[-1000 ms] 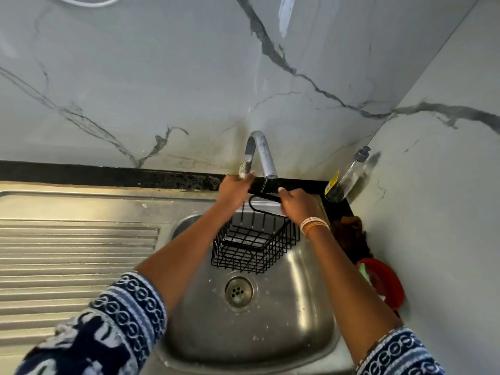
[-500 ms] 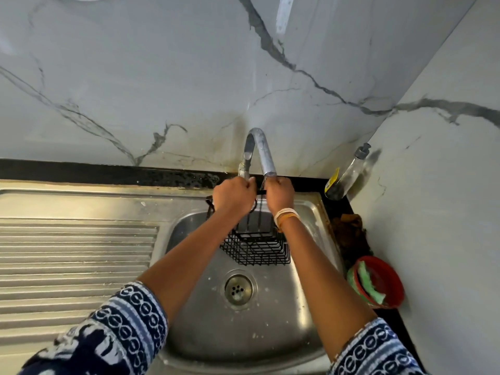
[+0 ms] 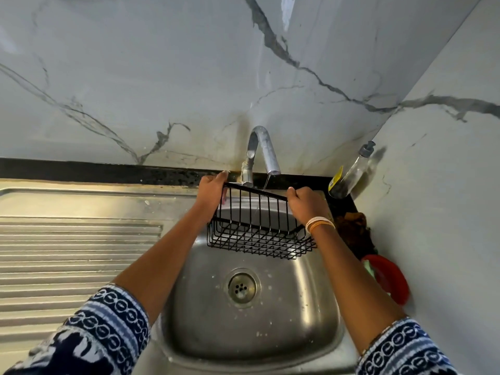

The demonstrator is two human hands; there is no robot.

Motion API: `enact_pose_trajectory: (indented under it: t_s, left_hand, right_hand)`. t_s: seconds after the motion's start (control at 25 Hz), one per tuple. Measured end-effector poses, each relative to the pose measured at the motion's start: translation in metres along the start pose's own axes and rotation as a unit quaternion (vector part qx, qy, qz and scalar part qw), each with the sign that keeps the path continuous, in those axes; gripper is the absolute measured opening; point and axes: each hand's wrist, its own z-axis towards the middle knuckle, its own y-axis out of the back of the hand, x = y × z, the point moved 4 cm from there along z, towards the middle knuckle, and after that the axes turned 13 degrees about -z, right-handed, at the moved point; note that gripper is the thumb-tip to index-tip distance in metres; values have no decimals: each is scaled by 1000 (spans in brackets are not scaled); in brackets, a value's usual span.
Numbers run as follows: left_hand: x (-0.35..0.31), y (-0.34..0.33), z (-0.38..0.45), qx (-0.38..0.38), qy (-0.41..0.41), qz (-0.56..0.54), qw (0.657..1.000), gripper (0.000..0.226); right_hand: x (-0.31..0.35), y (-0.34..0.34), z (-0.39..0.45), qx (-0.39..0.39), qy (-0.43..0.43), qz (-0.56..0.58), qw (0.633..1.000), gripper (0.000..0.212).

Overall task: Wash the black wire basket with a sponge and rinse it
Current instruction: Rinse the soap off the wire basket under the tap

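Gripping the black wire basket (image 3: 259,228) at its top rim, left hand (image 3: 212,189) curled round the left end, right hand (image 3: 304,203) round the right end, basket held above the sink (image 3: 311,307) by its back edge, under the tap (image 3: 261,155), thin trickle falling.

A: Where is there room to move?

B: Low in the sink (image 3: 311,315), near its front edge, around the drain (image 3: 242,287).

A: What blocks the back edge?

B: The black wire basket (image 3: 259,234), held up by the left hand (image 3: 212,189) and the right hand (image 3: 304,205). The tap (image 3: 261,155) hangs just above it.

A: And the right edge?

B: A soap bottle (image 3: 351,173) stands in the back right corner, and a red bowl (image 3: 389,280) sits nearer the front.
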Motion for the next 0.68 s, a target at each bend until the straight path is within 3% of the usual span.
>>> enact_pose_trajectory:
  t_s: [0.12,0.24,0.32,0.48,0.56,0.64,0.68]
  left_hand:
    - [-6,-10,0,23,-45,220,974,52]
    - [-9,-42,-22,28,-133,470,872,55]
    - [-10,-57,-33,14,-203,495,845,59]
    - [-12,-42,-23,-9,-208,448,869,61]
    - [-9,-25,-17,-26,-170,392,904,60]
    - [-1,-23,-16,-10,-155,379,912,59]
    - [1,-31,-20,16,-156,381,911,60]
  right_hand:
    - [11,10,3,-34,3,-78,996,50]
    - [37,23,3,-93,62,-160,981,47]
    - [51,30,2,-119,79,-187,972,45]
    - [36,31,10,-81,114,-151,979,52]
    - [14,33,18,-23,72,22,997,55]
    - [11,32,18,-6,17,211,977,55]
    - [17,29,16,-15,9,238,971,55]
